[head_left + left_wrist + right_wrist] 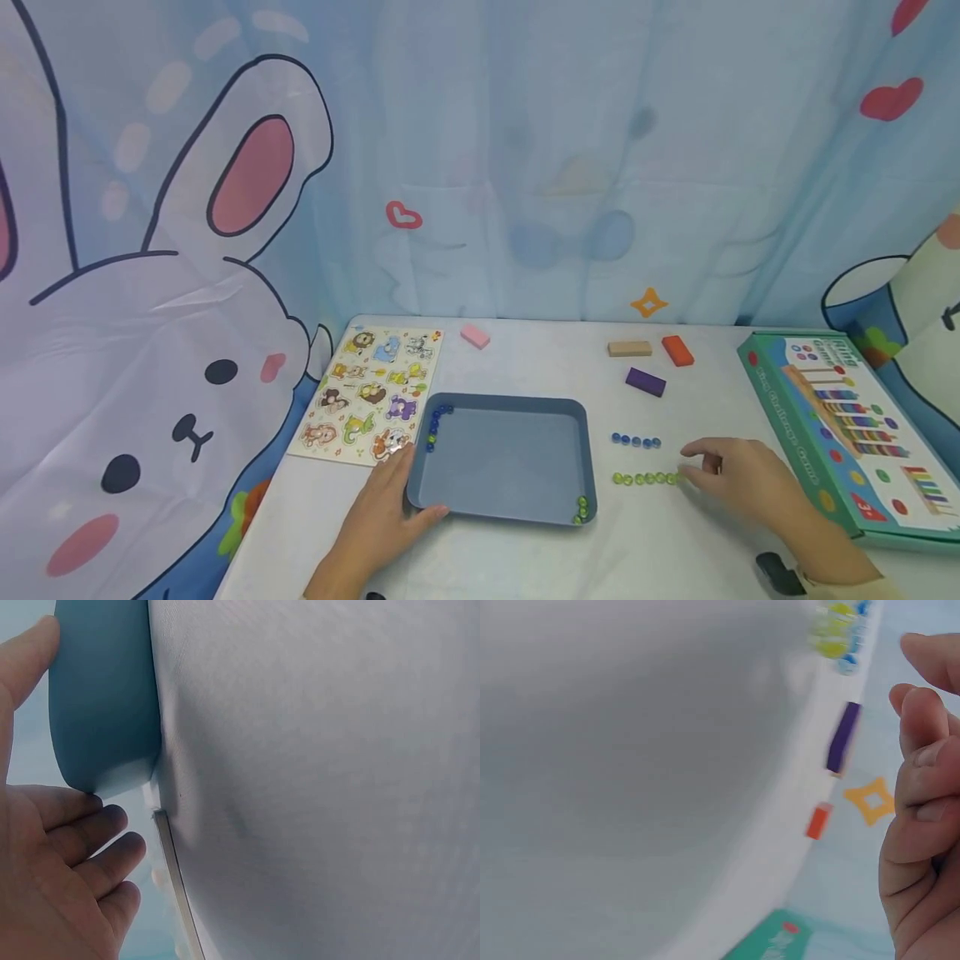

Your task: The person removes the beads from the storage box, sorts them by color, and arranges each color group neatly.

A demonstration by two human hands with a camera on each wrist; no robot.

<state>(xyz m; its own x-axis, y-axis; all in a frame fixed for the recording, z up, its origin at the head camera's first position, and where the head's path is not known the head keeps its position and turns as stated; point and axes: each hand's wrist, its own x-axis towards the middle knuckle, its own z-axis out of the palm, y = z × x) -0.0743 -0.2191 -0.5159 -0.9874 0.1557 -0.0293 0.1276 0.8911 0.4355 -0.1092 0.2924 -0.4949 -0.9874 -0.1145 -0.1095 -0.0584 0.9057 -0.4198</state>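
Observation:
A blue tray (510,403) sits mid-table with a few blue beads (437,421) in its far-left corner and a few green beads (582,508) in its near-right corner. My left hand (411,487) rests against the tray's near-left corner, thumb along the front rim and fingers up the left side. The left wrist view shows the tray corner (101,697) between thumb and fingers (82,840). Right of the tray lie a row of blue beads (636,442) and a row of green beads (643,478). My right hand (688,464) is at the green row's right end, fingers loosely curled.
An animal peg puzzle (371,392) lies left of the tray. Pink (475,336), tan (629,348), orange (677,350) and purple (646,382) blocks lie toward the back. A green toy box (847,425) fills the right edge. A printed curtain hangs behind.

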